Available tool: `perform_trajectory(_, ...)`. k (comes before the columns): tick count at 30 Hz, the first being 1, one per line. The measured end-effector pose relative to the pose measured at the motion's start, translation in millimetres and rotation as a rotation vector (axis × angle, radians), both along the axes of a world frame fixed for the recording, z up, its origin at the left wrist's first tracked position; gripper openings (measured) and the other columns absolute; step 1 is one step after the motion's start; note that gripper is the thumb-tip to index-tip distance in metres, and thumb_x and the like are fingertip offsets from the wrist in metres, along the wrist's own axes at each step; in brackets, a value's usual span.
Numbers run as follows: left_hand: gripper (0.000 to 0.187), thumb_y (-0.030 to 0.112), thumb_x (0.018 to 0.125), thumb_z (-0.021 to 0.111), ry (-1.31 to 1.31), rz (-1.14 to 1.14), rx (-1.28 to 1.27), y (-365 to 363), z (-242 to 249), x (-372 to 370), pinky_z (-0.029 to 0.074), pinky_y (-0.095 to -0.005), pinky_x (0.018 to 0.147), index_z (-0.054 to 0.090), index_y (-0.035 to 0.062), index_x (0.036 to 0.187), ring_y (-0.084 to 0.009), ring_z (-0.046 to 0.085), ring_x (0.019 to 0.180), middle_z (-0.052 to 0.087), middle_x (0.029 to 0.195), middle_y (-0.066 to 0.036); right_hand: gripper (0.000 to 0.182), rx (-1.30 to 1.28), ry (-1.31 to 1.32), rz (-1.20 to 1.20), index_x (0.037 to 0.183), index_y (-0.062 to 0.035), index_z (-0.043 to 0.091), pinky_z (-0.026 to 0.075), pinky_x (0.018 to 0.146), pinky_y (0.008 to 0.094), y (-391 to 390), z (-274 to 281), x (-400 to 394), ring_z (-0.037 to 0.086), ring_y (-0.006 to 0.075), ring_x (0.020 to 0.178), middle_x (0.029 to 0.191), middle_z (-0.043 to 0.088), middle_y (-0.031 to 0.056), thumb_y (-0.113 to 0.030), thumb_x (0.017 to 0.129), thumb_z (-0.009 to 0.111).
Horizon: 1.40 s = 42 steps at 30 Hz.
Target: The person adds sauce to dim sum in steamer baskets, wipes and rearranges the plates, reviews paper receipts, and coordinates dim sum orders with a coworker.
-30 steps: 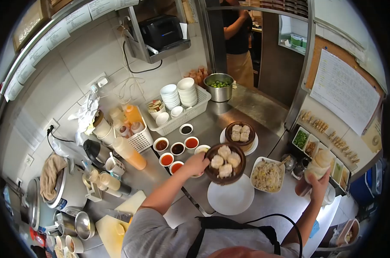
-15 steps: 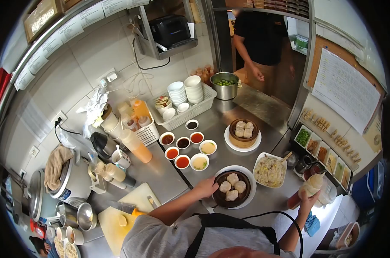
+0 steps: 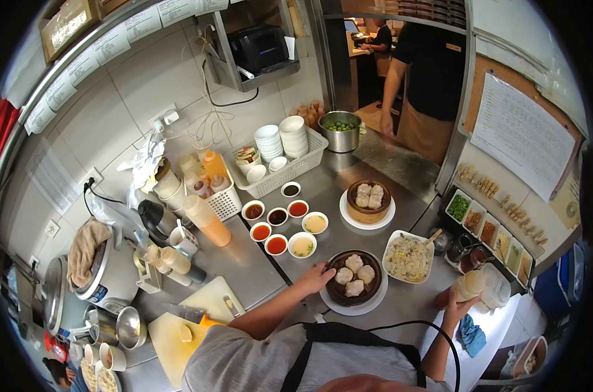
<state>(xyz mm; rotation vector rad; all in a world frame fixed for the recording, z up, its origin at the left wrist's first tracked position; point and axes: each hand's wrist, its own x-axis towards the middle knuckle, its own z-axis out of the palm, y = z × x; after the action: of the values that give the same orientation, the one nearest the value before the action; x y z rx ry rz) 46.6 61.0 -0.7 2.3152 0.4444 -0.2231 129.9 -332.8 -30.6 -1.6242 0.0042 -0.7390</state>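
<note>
On the white round plate (image 3: 376, 304), near the table's (image 3: 407, 310) front edge, sits the dark round steamer (image 3: 339, 296), holding four pale, pleated dumplings (image 3: 354, 263). Left of that steamer, the left hand (image 3: 315, 278) has its fingers closed on the rim. Well to its right, the right hand (image 3: 463, 308) has its fingers wrapped around what looks like a squeeze bottle (image 3: 444, 298) with red contents, though its upper part is blurred. Just right of the steamer stands the white square dish of rice (image 3: 407, 256); beyond it, the light bamboo steamer (image 3: 364, 214); to its upper left, eight small sauce bowls (image 3: 277, 216)
</note>
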Motion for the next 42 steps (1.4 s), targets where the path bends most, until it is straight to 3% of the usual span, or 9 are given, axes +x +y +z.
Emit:
perform_trajectory(2,0.058,0.045,0.079,0.044,-0.078,0.097,-0.048,0,-30,-2,0.04,-0.0339,0.079,0.034,0.0059,0.121,-0.0272,0.051,0.091,0.048,0.105,-0.017,0.082,-0.006,0.011,-0.045,0.129,-0.0001,0.012,0.022,0.097,0.0345,-4,-14,4,0.029,0.0248,0.116,0.126,0.026,0.0156,-0.017,0.067,0.064)
perform_trajectory(5,0.063,0.047,0.078,0.046,-0.11,0.179,-0.577,-1,-43,-2,0.04,-0.0325,0.079,0.029,0.008,0.124,-0.0222,0.05,0.087,0.048,0.105,-0.013,0.085,-0.1,-0.001,-0.104,0.129,-0.0004,0.01,0.021,0.097,0.0346,-4,-26,-1,0.028,0.0248,0.117,0.127,0.025,0.0164,-0.019,0.067,0.065)
perform_trajectory(12,0.063,0.043,0.079,0.049,-0.018,0.196,-0.65,0,-24,-8,0.041,-0.0299,0.079,0.027,0.0038,0.123,-0.0205,0.045,0.1,0.044,0.111,-0.015,0.084,0.024,0.058,0.016,0.128,0.0016,0.012,0.019,0.097,0.0351,10,-28,-12,0.027,0.0252,0.116,0.125,0.027,0.0173,-0.021,0.066,0.066)
perform_trajectory(19,0.061,0.042,0.08,0.048,-0.205,0.172,-0.68,0,-58,-3,0.042,-0.0295,0.077,0.027,0.0027,0.123,-0.0208,0.044,0.102,0.042,0.114,-0.015,0.068,-0.021,0.058,0.02,0.121,0.0025,0.02,0.038,0.082,0.0314,8,-38,-4,0.045,0.0211,0.094,0.109,0.04,0.0154,-0.009,0.069,0.061)
perform_trajectory(23,0.059,0.044,0.082,0.042,-0.056,0.397,-0.818,-8,-1,-17,0.042,-0.0299,0.077,0.029,0.0023,0.122,-0.0197,0.045,0.101,0.044,0.112,-0.013,0.064,-0.127,0.017,-0.02,0.117,0.0052,0.023,0.039,0.081,0.0319,3,-44,1,0.045,0.0226,0.093,0.109,0.039,0.0177,-0.012,0.07,0.062)
perform_trajectory(28,0.061,0.043,0.082,0.041,-0.202,0.372,-0.595,-8,-48,-14,0.039,-0.0334,0.084,0.032,-0.0039,0.119,-0.0261,0.048,0.099,0.046,0.112,-0.019,0.065,-0.284,-0.071,-0.073,0.117,0.0072,0.024,0.033,0.088,0.0367,5,-43,7,0.041,0.0275,0.101,0.112,0.038,0.0208,-0.014,0.069,0.064)
perform_trajectory(31,0.063,0.043,0.08,0.044,-0.348,0.604,-0.495,-22,-65,-18,0.036,-0.0356,0.088,0.031,-0.0044,0.12,-0.0314,0.046,0.101,0.045,0.111,-0.024,0.066,-0.324,-0.114,-0.041,0.118,0.0075,0.024,0.031,0.09,0.0373,13,-33,8,0.04,0.0288,0.102,0.113,0.037,0.0216,-0.014,0.069,0.064)
perform_trajectory(36,0.065,0.042,0.077,0.047,-0.385,0.745,-0.26,-47,-27,-60,0.033,-0.0387,0.09,0.028,-0.0009,0.123,-0.034,0.045,0.102,0.047,0.104,-0.025,0.068,-0.326,-0.125,0.001,0.118,0.0081,0.024,0.029,0.092,0.0384,12,-30,2,0.039,0.0309,0.104,0.116,0.035,0.0229,-0.014,0.069,0.064)
perform_trajectory(42,0.05,0.04,0.08,0.049,-0.356,0.349,-0.881,-71,-5,-149,0.041,-0.0262,0.066,0.037,0.0065,0.114,-0.011,0.048,0.078,0.048,0.085,-0.003,0.069,-0.321,-0.116,0.084,0.119,0.0088,0.024,0.027,0.094,0.0396,4,-31,-1,0.038,0.0335,0.107,0.119,0.034,0.0245,-0.015,0.069,0.065)
